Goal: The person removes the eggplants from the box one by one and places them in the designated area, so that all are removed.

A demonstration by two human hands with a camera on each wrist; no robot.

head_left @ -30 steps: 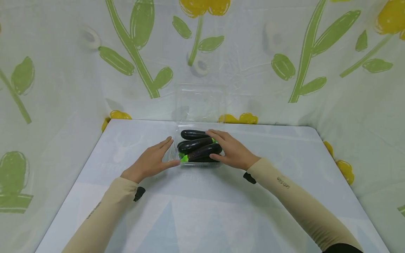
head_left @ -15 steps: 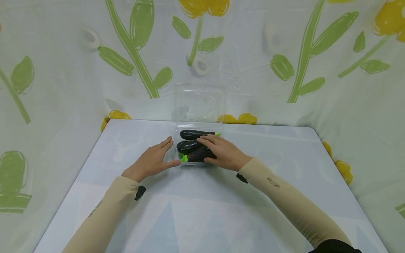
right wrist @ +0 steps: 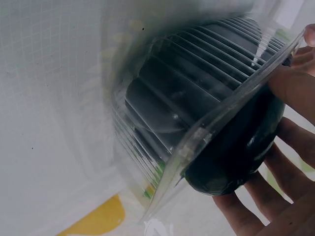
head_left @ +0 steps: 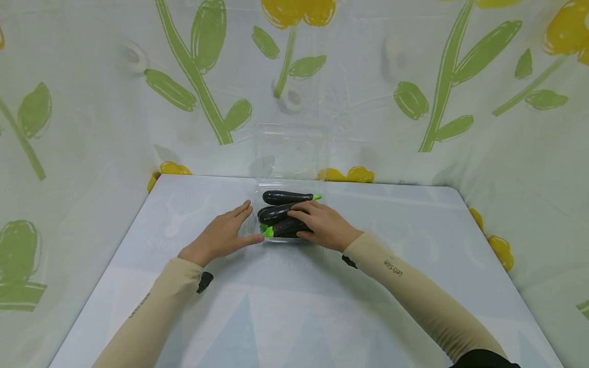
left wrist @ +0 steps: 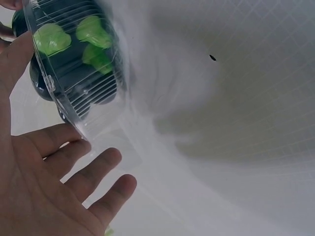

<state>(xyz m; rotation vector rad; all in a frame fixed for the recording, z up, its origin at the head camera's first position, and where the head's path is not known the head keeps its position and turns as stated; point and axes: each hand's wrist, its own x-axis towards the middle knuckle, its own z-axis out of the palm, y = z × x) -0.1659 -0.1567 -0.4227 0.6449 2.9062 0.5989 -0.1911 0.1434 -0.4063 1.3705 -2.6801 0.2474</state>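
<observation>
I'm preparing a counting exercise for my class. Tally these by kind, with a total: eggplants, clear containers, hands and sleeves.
Eggplants: at least 3 (the pile hides some)
Clear container: 1
Hands: 2, the left hand and right hand
Sleeves: 2
Total: at least 8

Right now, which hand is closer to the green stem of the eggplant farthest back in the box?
The right hand: it is just in front of that green stem. The left hand is farther off, at the box's left side.
</observation>
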